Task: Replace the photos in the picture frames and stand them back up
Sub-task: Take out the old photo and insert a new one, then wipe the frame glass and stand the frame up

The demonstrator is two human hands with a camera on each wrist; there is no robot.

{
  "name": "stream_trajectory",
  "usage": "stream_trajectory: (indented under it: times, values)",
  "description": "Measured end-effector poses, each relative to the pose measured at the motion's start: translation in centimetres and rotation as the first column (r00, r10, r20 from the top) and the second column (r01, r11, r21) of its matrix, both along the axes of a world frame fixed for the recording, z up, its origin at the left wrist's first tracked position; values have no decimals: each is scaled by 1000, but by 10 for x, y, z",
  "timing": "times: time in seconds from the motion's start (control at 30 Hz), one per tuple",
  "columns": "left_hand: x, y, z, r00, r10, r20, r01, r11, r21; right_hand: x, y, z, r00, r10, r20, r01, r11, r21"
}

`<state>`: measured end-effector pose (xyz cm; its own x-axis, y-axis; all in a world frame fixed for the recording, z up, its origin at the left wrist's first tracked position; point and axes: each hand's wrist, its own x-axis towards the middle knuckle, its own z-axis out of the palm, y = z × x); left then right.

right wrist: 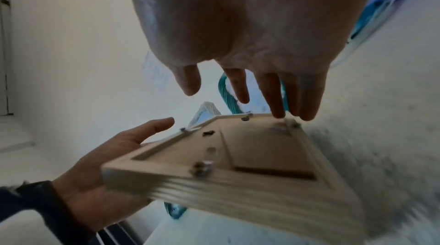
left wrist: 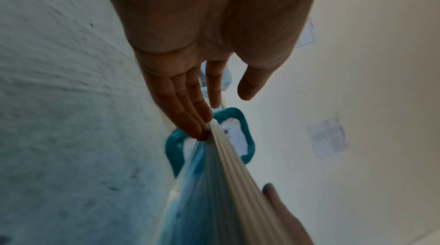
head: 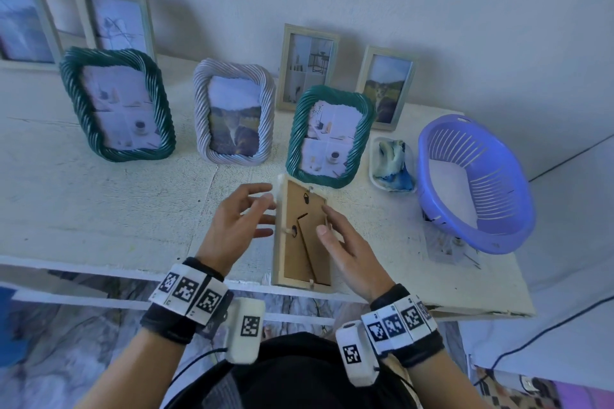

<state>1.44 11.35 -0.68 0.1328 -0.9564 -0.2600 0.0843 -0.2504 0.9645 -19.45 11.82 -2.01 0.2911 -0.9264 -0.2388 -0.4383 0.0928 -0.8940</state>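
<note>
Two hands (head: 239, 222) flank wooden frame (head: 300, 236) (back up).

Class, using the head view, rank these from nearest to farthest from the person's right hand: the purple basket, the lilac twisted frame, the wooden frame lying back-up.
1. Wooden frame: touching the right hand.
2. Purple basket: to the right.
3. Lilac twisted frame: far left, standing.

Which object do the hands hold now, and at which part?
The wooden frame, back side up: left hand fingers at its left edge, right hand fingers on its right edge.
</note>
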Motion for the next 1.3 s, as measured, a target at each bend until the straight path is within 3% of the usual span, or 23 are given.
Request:
stream_trajectory:
  times: [0.17,0.37,0.47,0.57,0.67,0.73,0.8,0.87,0.93,0.97,1.03,1.13,1.3]
  values:
    - [-33,-8,22,956,-232,-181,224,972,-66,-17,-1,30,981,-143,128,150,988,-46]
    - [-42,-29,-9,938,-291,187,293,956,17,-63,-9,24,939,-342,-19,340,938,-72]
    - [-42,-25,-22,927,-297,229,285,955,86,-71,-10,18,906,-416,82,417,909,2]
    - [-46,-21,-22,961,-262,91,251,962,110,-63,-10,16,804,-511,304,467,859,210]
    - [-47,-17,-15,973,-195,-126,206,976,73,-48,-9,16,716,-538,445,394,838,378]
    - [-43,-16,-13,973,-129,-193,136,990,27,-38,-12,16,707,-514,486,331,848,415]
    - [-37,-17,-16,986,-65,-157,60,997,-39,-32,-18,18,751,-465,469,302,874,381]
    - [-30,-18,-21,994,-47,-97,38,995,-90,-32,-30,20,852,-400,339,341,914,220]
    - [-24,-17,-26,995,-32,-95,23,995,-99,-38,-51,19,943,-329,53,333,937,-101]
    - [-21,-16,-28,995,-22,-99,12,995,-99,-41,-64,18,941,-322,-102,288,923,-254]
    - [-15,-14,-28,994,0,-112,-10,996,-94,-45,-95,14,874,-345,-341,190,891,-413]
    - [-9,-11,-25,994,20,-104,-31,994,-108,-44,-138,4,700,-338,-630,81,913,-400]
    - [-1,-7,-26,992,66,-106,-78,991,-112,-38,-178,-2,493,-356,-794,154,934,-323]
